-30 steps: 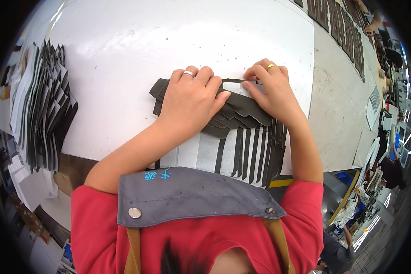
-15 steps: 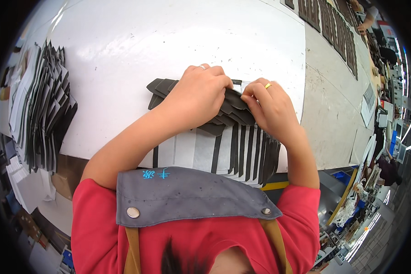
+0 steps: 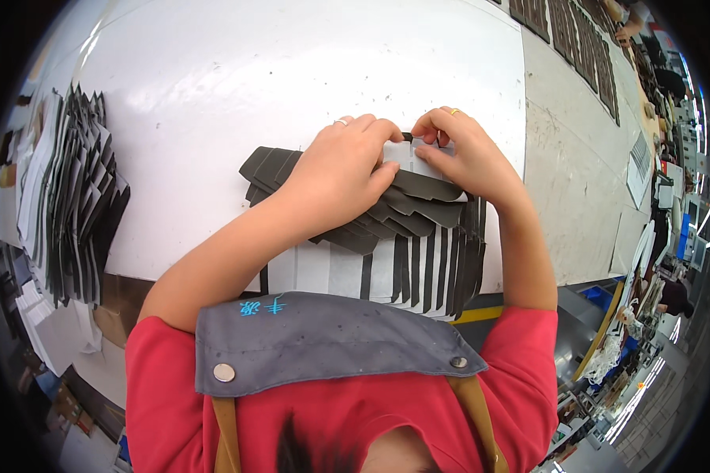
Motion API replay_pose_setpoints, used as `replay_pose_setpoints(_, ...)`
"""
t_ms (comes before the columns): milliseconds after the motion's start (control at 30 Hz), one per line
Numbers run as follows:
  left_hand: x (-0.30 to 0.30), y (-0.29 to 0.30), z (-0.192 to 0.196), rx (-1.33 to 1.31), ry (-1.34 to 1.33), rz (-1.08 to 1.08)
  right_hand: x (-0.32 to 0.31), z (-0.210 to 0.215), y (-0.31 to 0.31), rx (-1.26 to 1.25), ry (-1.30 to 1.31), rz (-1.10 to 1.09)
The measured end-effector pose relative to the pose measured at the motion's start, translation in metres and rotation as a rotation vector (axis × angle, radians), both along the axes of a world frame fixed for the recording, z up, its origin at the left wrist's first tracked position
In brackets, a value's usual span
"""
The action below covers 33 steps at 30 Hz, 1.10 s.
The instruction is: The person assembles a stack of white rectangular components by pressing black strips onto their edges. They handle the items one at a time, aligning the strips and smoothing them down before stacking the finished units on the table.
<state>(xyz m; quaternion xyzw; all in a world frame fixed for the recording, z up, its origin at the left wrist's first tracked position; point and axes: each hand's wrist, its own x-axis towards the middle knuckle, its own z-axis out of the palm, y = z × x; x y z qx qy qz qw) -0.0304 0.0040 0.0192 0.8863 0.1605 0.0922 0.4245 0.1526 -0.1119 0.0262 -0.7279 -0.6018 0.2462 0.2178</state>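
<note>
White bench [image 3: 237,87] fills most of the view, with small dark specks on it. Two hands work near the middle. The left hand [image 3: 335,169] lies flat on a fan of dark strips [image 3: 418,209], fingers close together, with one ring on it. The right hand [image 3: 461,150] is at 3 o'clock from the left hand, just beside it, and also wears one ring. Its grip is a pinch: thumb and finger press on a small dark tab [image 3: 407,136] at the top of a white sheet [image 3: 406,158]. The left fingertips touch that same spot.

The fan has too many strips to count, because they lie over each other and the left hand hides a lot of them. At 6 o'clock from the hands, white sheets with dark stripes [image 3: 418,272] hang over the bench edge; about seven stripes show, and the rest are hidden by the grey bib [image 3: 331,343] and left arm.

One big stack of dark and white pieces [image 3: 75,197] sits at 9 o'clock, well apart from the hands. Its count is hard to tell. More dark pieces [image 3: 564,27] lie in rows at 1 o'clock, cut off by the picture edge. Far things at 3 o'clock are too small and bent to make out.
</note>
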Motion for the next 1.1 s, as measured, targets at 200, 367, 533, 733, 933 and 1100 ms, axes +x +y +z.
replay_pose_setpoints(200,-0.002,-0.002,-0.01,0.295,0.051,0.017,-0.003,-0.003,-0.004,0.005,0.022,-0.012)
replay_pose_setpoints(367,-0.003,0.0,-0.007,0.265,0.083,-0.02,-0.005,-0.012,-0.009,0.093,0.079,-0.018)
replay_pose_setpoints(533,-0.004,-0.003,-0.011,0.358,0.064,-0.033,-0.01,-0.018,-0.014,0.256,-0.136,0.042)
replay_pose_setpoints(733,-0.006,-0.005,-0.011,0.454,0.067,-0.035,-0.016,-0.013,-0.016,0.351,-0.319,0.148)
replay_pose_setpoints(933,-0.008,-0.006,-0.016,0.448,-0.017,0.061,-0.024,-0.012,-0.014,0.332,-0.187,0.023)
replay_pose_setpoints(1100,-0.013,-0.008,-0.016,0.448,-0.013,0.069,-0.021,-0.01,-0.014,0.263,-0.334,0.176)
